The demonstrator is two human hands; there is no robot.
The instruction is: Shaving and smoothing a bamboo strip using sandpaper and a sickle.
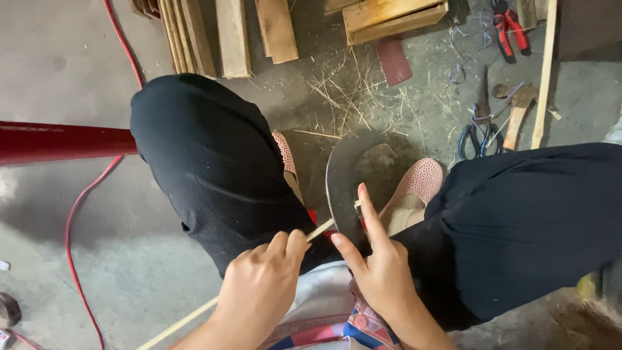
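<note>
Head view, looking down at a seated person's lap, knees in black trousers [214,162] spread left and right. Left hand [259,285] is closed in a pinch on a thin bamboo strip [321,229], thumb and fingers curled round it near the blade; the strip runs down-left past the wrist to the bottom edge of the frame. Right hand [379,266] is partly open, index finger stretched straight up along the strip end against the blade, thumb pressed toward the blade's lower part; whether the other fingers grip a handle, cannot tell. The curved dark knife blade [342,178] stands between the knees, arcing up and right, its cutting edge meeting the strip at the crossing point. Pink perforated shoes [421,181] sit just behind the blade on the concrete floor [58,58], one each side. Tight room between knees; open floor only at far left. Red pipe [58,141] enters from the left edge, touching the left knee; red cable [84,194] loops on the floor beneath it. At the top edge: wooden planks [233,32], a wooden box [392,16], straw scraps, red-handled pliers [508,26]. Blue-handled scissors [476,139] and a wooden-handled tool [518,110] lie right of the shoes, near a thin wooden stick [544,71].
</note>
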